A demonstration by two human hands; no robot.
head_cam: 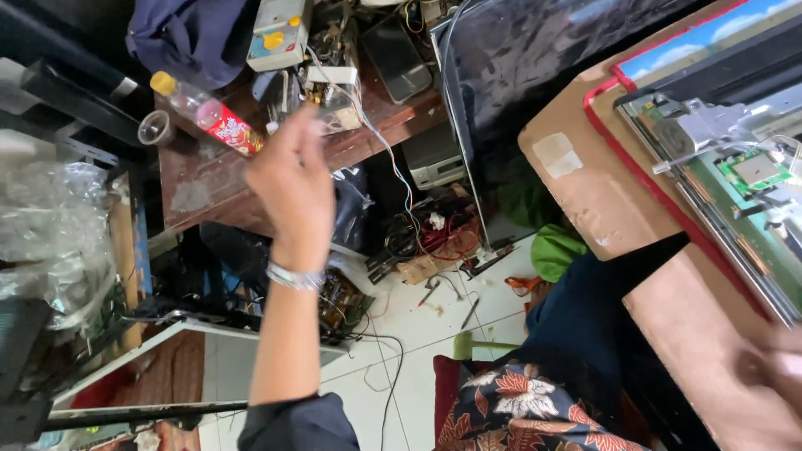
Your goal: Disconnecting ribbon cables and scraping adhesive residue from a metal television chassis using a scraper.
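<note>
A: Cluttered repair room, tiled floor (pixel 418 334) strewn with wires and tools; a dark wooden worktop (pixel 251 179) is standing at upper left. What is the left hand (pixel 291 188) reaching toward?

B: It is hovering raised over the worktop's edge. Nearest things: a clear plastic bottle (pixel 209 113) with a yellow cap and red label, lying on its side, and a tangle of small electronic parts (pixel 330 96) just beyond the fingers (pixel 302 134).

A: Handling estimate for the bottle?

B: Judging it light, thin-walled, smooth and prone to rolling; the middle of the body looks the best hold. The parts seem light but fragile, with wires trailing.

A: Finger state?

B: Fingers are extending loosely, holding nothing; the bottle is lying to their left, apart, not touching.

A: Right hand?

B: The right hand (pixel 773 372) is showing blurred at the lower right corner, resting on a brown cardboard sheet (pixel 601 200); cannot tell whether it is open or closed. An opened flat panel with a green circuit board (pixel 756 171) is lying beyond it.
</note>
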